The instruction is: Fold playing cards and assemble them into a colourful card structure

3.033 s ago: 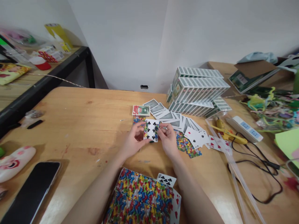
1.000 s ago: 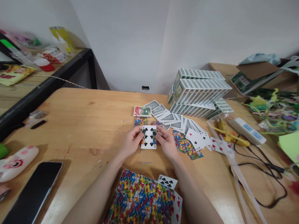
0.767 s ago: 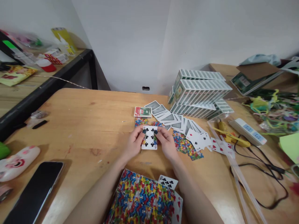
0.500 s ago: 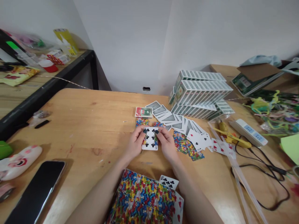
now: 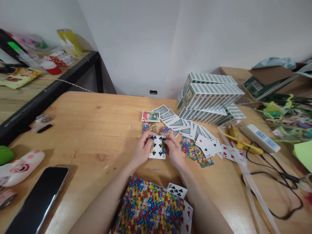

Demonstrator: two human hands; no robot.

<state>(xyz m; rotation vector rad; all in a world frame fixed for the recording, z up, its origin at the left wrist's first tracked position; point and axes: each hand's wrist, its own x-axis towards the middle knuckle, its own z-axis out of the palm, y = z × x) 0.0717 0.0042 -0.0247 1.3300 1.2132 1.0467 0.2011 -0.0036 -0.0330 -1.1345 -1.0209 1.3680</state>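
Observation:
A six of clubs playing card (image 5: 158,150) is pinched between my left hand (image 5: 143,146) and my right hand (image 5: 172,147), face up just over the table. Both thumbs press near its upper side edges, and the other fingers are mostly hidden behind it. Slivers of a colourful pattern show at the card's sides; I cannot tell what they belong to. Between my forearms lies a panel (image 5: 151,208) covered in colourful patterned pieces, with a ten of clubs (image 5: 177,190) and a heart card (image 5: 187,214) sticking out from its right edge.
Spread grey-backed cards (image 5: 177,123) and colourful pieces (image 5: 188,148) lie beyond and right of my hands. A card box (image 5: 150,116) sits behind them. Stacked boxes (image 5: 212,96) stand at the back right. A power strip (image 5: 260,138), cable and yellow glue gun (image 5: 246,144) are right; a phone (image 5: 40,198) is left.
My thumbs have shifted slightly on the six of clubs, and the card sits a little lower in view. Both hands still grip it; the surrounding things have stayed in place.

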